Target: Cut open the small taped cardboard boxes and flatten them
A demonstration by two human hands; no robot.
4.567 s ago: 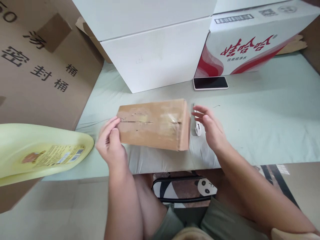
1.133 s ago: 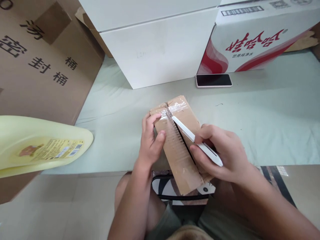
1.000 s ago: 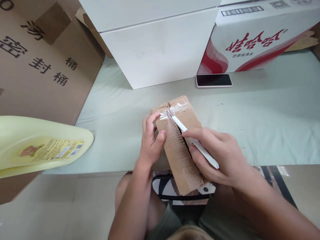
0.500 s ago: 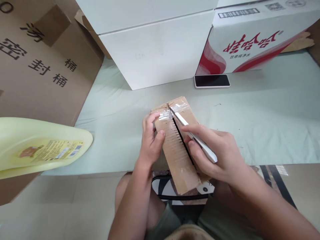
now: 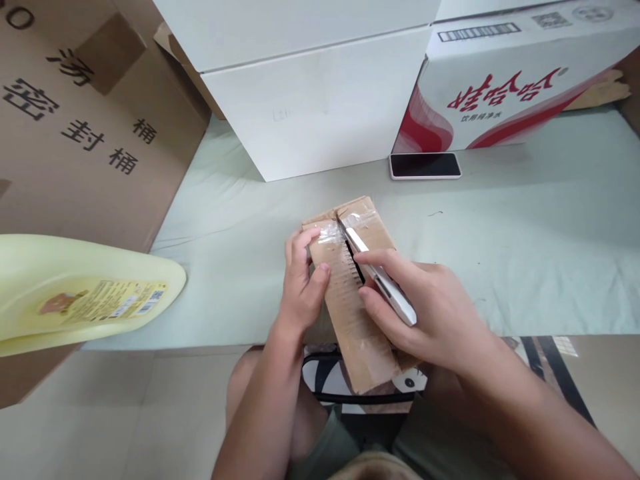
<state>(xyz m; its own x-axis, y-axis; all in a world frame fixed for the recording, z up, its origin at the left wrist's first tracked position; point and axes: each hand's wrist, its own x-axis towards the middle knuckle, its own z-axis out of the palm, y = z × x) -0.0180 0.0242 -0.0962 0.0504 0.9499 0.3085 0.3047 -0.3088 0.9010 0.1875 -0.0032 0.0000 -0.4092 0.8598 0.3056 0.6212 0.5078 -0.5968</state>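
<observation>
A small brown cardboard box [image 5: 353, 307] lies slanted over the front edge of the cloth-covered table. Clear tape [image 5: 331, 233] crosses its far end, and a dark slit [image 5: 356, 262] runs along its top between the flaps. My left hand [image 5: 304, 287] grips the box's left side, thumb on top and fingers at the far left corner. In my right hand [image 5: 410, 300] is a white-handled utility knife [image 5: 383, 283]. Its blade points away from me and touches the taped far end at the seam; the blade's tip is hidden there.
A phone [image 5: 425, 166] lies before a red and white carton [image 5: 490, 100]. Beside that carton stands a white box [image 5: 310, 110]. At left are a large brown carton [image 5: 95, 147] and a pale yellow bottle [image 5: 90, 293]. Pale green cloth [image 5: 540, 233] covers the table.
My right hand and the knife have shifted slightly left, and the knife's handle sits lower over the slit. My left hand keeps its grip on the box.
</observation>
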